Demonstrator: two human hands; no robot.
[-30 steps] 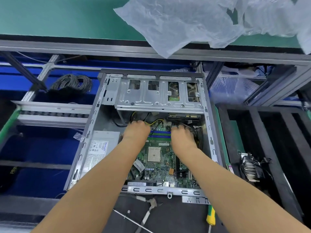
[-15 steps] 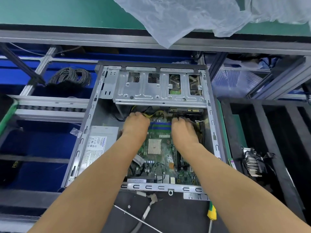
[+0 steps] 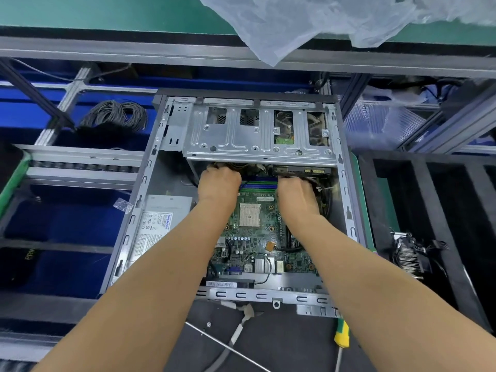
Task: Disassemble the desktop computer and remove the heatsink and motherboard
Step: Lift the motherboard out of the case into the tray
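Inside the case: both hands reach deep into the open computer case [image 3: 150, 183], which lies on its side on the dark bench [image 3: 281, 342].
Left hand: the left hand [image 3: 218, 183] sits at the far left edge of the motherboard [image 3: 257, 237], just under the drive cage [image 3: 257, 132]; its fingers curl downward out of sight among yellow and black cables [image 3: 236, 165], and what they hold, if anything, cannot be told.
Right hand: the right hand [image 3: 296, 196] is at the far right of the board, its fingers bent down into a bundle of black cables [image 3: 326, 196]; whether they grip anything cannot be told.
Motherboard: green, flat in the bottom of the case, between the two forearms; the bare square processor socket [image 3: 249, 214] shows between the wrists, and blue and green memory slots [image 3: 259, 183] lie between the hands.
Power supply: a grey power supply [image 3: 158, 226] with a white label sits in the left part of the case.
Heatsink: a finned heatsink [image 3: 409, 255] with its wires lies outside the case, in a black tray [image 3: 429, 200] to the right.
Near edge: a yellow-and-green screwdriver [image 3: 342, 335] lies on the bench just in front of the case, beside a grey cable [image 3: 236, 336].
Far side: crumpled clear plastic sheet [image 3: 308, 20] rests on a green shelf [image 3: 107, 12]; a coil of grey wire [image 3: 115, 116] lies to the left.
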